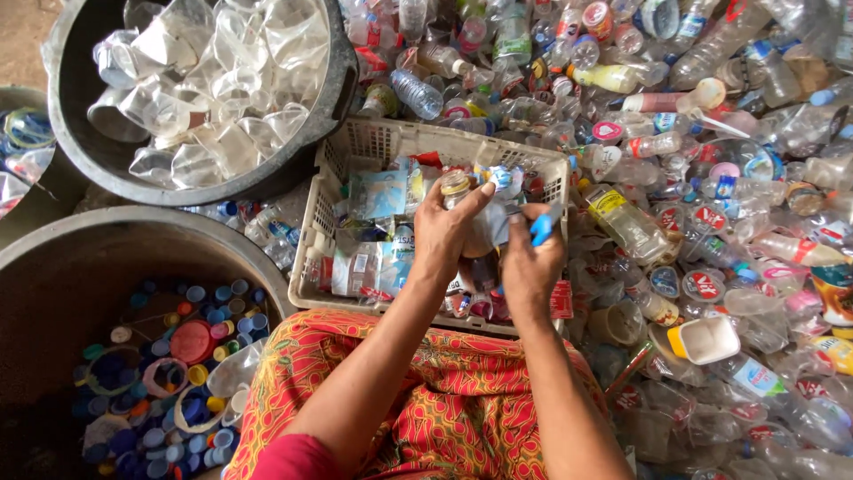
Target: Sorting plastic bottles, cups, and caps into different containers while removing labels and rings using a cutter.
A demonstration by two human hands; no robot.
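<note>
Two tubs flank a seated person sorting plastic, whose lap is covered in red-and-orange patterned cloth (444,400). At near left, a dark tub (53,267) holds bottle caps (178,373), mostly blue, heaped toward its right side, with bare dark floor showing at its left. Both forearms reach forward from the lap and meet over a white slatted basket (355,147) just beyond the knees. The left hand (444,233) is wrapped around a small clear bottle (458,191), fingers curled, thumb stretched up along its side near the neck. The right hand (530,262) is closed on a blue tool (543,227), its tip close to the bottle; whether it touches cannot be told. Torn labels (378,196) and wrappers fill the basket beneath the hands. Crushed bottles (711,178) crowd the whole right side and press against the basket's right and far rims, leaving no bare ground there. An open white tub-shaped container (706,340) lies among them near the right knee. At far left, a second tub (98,169) brims with clear cups (213,89), its rim nearly touching the basket's corner
</note>
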